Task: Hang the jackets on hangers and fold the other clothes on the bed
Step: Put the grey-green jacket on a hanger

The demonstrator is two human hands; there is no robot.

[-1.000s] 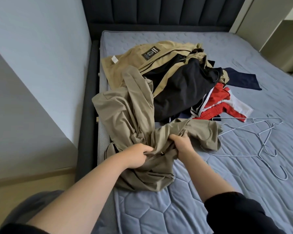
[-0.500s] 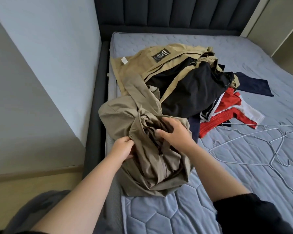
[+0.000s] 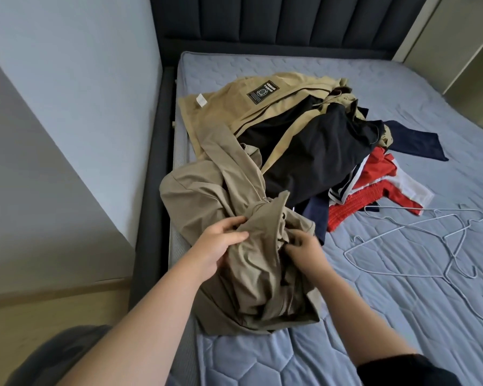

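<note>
Both hands are closing in on the khaki jacket point(image 3: 207, 190), now bunching up where a second ago it was spreading toward the hangers point(image 3: 444, 240).

Left hand point(image 3: 221, 240) is curling its fingers over a fold at the top of the bundle, while right hand point(image 3: 304, 252) is pinching the fabric on the bundle's right side, fingers bent inward. That jacket is lying crumpled at the near left edge of the bed point(image 3: 402, 344), one part trailing back onto the heap behind it: a tan jacket point(image 3: 234, 101) with a dark label, a black garment point(image 3: 318, 151), a navy piece point(image 3: 413, 140) and a red-and-white garment point(image 3: 374, 185). Wire hangers are lying tangled on the mattress to the right, apart from both hands.
</note>
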